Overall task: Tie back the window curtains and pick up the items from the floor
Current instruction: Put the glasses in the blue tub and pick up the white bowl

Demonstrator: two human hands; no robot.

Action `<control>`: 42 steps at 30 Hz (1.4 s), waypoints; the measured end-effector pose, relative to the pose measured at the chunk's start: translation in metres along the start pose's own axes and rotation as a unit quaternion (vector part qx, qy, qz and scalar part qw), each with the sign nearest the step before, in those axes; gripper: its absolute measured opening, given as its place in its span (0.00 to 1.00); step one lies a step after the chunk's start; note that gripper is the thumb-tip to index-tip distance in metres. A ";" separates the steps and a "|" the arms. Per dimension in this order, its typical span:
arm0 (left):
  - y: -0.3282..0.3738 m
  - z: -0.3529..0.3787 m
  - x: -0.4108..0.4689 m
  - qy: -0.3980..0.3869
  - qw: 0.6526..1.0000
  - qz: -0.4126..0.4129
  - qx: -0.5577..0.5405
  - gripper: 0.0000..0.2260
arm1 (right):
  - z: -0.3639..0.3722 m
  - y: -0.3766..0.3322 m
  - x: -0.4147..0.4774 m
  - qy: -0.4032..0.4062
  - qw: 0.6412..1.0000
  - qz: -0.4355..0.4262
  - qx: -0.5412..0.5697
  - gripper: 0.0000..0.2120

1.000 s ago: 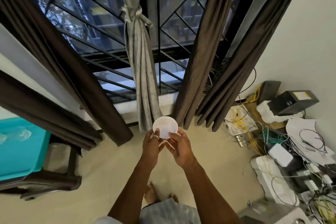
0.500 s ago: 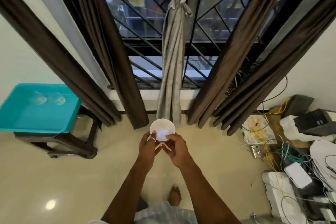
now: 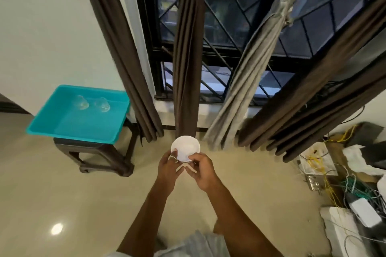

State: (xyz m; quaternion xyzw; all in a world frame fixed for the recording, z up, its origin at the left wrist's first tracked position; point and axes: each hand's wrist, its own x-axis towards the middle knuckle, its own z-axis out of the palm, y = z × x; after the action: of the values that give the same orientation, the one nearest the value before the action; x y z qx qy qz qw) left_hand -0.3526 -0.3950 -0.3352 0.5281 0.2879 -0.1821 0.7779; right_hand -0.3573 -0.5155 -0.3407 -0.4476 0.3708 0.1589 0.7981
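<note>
I hold a small white plate (image 3: 185, 147) in front of me with both hands. My left hand (image 3: 168, 168) grips its left rim and my right hand (image 3: 201, 170) its right rim. Two thin pale sticks (image 3: 184, 166) cross beneath the plate between my fingers. A grey curtain (image 3: 248, 81) hangs knotted at the window's middle. Brown curtains hang loose at the left (image 3: 117, 48), centre (image 3: 188, 58) and right (image 3: 317, 81).
A teal tray (image 3: 52, 127) with two clear glass pieces (image 3: 92, 104) rests on a dark stool (image 3: 100, 152) at the left. Cables, white boxes and devices (image 3: 342, 183) clutter the floor at the right. A barred window (image 3: 229, 33) is ahead.
The view has swung left, bringing the teal tray and stool closer to centre. Both hands keep the plate in the same grip.
</note>
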 end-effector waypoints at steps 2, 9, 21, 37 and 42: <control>0.016 -0.031 0.008 0.005 1.000 -0.003 -0.005 0.13 | 0.030 0.019 0.001 0.001 1.000 -0.001 0.006 0.18; 0.037 -0.112 0.026 0.023 0.999 -0.041 0.001 0.17 | 0.099 0.064 0.000 0.014 1.000 0.016 0.006 0.16; 0.110 -0.164 0.120 0.052 0.997 -0.060 0.011 0.21 | 0.199 0.059 0.079 0.014 1.000 0.020 0.014 0.15; 0.205 -0.215 0.220 0.082 0.987 -0.066 0.119 0.19 | 0.326 0.052 0.147 0.126 0.990 0.001 -0.059 0.20; 0.237 -0.247 0.248 0.067 0.970 -0.036 0.232 0.16 | 0.378 0.060 0.173 0.184 0.979 0.012 -0.084 0.17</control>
State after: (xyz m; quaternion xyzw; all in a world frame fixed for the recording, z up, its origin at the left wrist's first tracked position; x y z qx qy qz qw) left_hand -0.0855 -0.0722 -0.3921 0.6945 0.3076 -0.2358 0.6062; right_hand -0.1055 -0.1819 -0.3812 -0.5298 0.5019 0.1145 0.6740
